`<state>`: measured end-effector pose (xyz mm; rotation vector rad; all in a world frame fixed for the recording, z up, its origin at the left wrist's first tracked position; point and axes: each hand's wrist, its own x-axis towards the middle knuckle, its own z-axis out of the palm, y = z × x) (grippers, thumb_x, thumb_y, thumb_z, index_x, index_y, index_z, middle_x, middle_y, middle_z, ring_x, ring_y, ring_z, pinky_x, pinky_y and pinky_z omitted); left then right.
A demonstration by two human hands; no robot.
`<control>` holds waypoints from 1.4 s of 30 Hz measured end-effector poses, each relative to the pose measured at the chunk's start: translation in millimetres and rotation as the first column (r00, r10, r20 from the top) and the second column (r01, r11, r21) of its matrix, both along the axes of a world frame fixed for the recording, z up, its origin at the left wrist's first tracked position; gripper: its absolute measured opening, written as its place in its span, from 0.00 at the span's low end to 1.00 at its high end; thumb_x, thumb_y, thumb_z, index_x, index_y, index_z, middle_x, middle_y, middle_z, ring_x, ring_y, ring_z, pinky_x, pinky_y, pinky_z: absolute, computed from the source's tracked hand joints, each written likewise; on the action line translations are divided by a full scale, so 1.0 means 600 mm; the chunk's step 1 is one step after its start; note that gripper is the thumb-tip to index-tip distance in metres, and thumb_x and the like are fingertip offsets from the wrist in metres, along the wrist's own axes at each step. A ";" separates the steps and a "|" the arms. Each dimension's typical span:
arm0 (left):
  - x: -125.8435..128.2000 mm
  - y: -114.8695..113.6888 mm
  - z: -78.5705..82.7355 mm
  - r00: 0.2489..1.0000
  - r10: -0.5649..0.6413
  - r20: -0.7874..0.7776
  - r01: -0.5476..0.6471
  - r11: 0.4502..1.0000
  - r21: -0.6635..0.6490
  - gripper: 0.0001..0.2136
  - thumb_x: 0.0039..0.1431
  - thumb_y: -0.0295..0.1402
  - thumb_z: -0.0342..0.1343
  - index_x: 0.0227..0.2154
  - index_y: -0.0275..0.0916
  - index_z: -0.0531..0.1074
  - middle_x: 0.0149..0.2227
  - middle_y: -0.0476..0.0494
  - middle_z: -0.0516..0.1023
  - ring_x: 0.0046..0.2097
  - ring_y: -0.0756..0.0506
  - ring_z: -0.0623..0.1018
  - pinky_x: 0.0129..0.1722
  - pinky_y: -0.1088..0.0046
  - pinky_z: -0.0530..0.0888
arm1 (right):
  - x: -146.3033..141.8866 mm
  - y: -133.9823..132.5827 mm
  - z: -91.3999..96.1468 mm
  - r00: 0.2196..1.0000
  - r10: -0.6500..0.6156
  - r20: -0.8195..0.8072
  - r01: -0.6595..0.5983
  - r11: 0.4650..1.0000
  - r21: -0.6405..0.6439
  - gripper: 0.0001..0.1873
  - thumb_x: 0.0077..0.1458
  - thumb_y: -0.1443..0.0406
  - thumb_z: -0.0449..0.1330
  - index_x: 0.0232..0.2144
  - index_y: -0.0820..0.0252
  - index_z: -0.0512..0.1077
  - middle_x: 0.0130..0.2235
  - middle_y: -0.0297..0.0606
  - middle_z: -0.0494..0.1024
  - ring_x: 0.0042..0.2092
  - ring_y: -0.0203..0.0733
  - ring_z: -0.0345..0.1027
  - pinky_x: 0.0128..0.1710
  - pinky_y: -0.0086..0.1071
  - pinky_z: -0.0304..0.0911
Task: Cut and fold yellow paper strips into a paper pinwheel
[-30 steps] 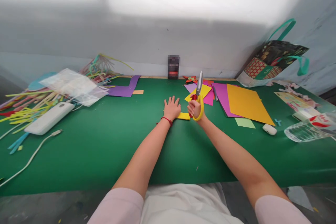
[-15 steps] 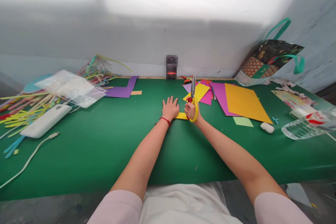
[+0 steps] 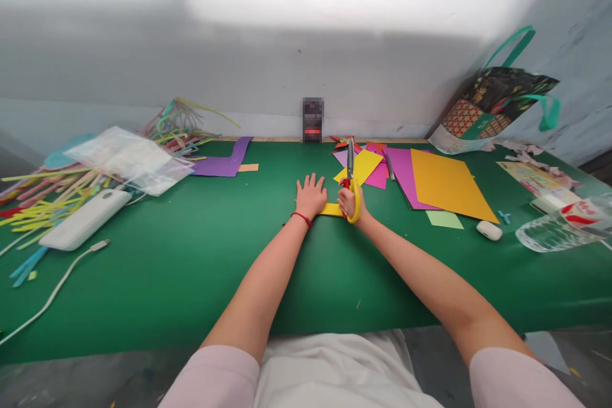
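Observation:
My left hand lies flat with fingers spread, pressing on a yellow paper strip on the green table. Part of the strip is hidden under that palm. At the strip's right end is my right hand, closed around scissors with yellow and red handles. The scissors' blades point up and away from me, and look closed together. Whether the right fingers also touch the strip I cannot tell. Just beyond the right hand lie a yellow paper piece and a pink sheet.
To the right are an orange sheet, a white earbud case, a plastic bottle and a patterned bag. On the left, a white power bank rests beside pipe cleaners. Purple paper lies near the wall.
Both hands stay nearly where they were, left flat on the strip and right around the scissors. The view has shifted very slightly.

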<state>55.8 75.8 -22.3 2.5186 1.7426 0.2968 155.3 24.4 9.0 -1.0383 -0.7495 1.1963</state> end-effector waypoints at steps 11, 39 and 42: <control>0.000 -0.001 0.002 1.000 0.004 0.002 -0.004 1.000 -0.017 0.23 0.61 0.37 0.36 0.59 0.40 0.56 0.63 0.41 0.53 0.63 0.41 0.53 0.60 0.53 0.50 | 0.001 0.007 0.006 1.000 -0.021 0.010 0.021 0.999 0.026 0.08 0.42 0.68 0.52 0.27 0.53 0.56 0.11 0.17 0.46 0.10 0.28 0.35 0.08 0.22 0.33; -0.001 0.000 0.003 1.000 0.004 -0.001 -0.004 1.000 -0.010 0.23 0.62 0.37 0.37 0.59 0.40 0.56 0.63 0.41 0.53 0.63 0.40 0.54 0.60 0.53 0.50 | 0.002 0.048 0.001 0.997 -0.066 -0.050 0.062 0.996 -0.071 0.08 0.44 0.66 0.53 0.25 0.54 0.54 0.11 0.16 0.45 0.10 0.27 0.34 0.07 0.21 0.33; -0.002 -0.001 0.002 1.000 0.007 -0.012 -0.007 1.000 -0.010 0.23 0.62 0.37 0.36 0.59 0.41 0.56 0.63 0.41 0.53 0.63 0.41 0.54 0.60 0.53 0.50 | -0.007 0.044 -0.003 0.997 -0.052 -0.049 0.048 0.995 -0.087 0.07 0.44 0.67 0.52 0.25 0.54 0.53 0.10 0.16 0.44 0.10 0.27 0.34 0.07 0.22 0.33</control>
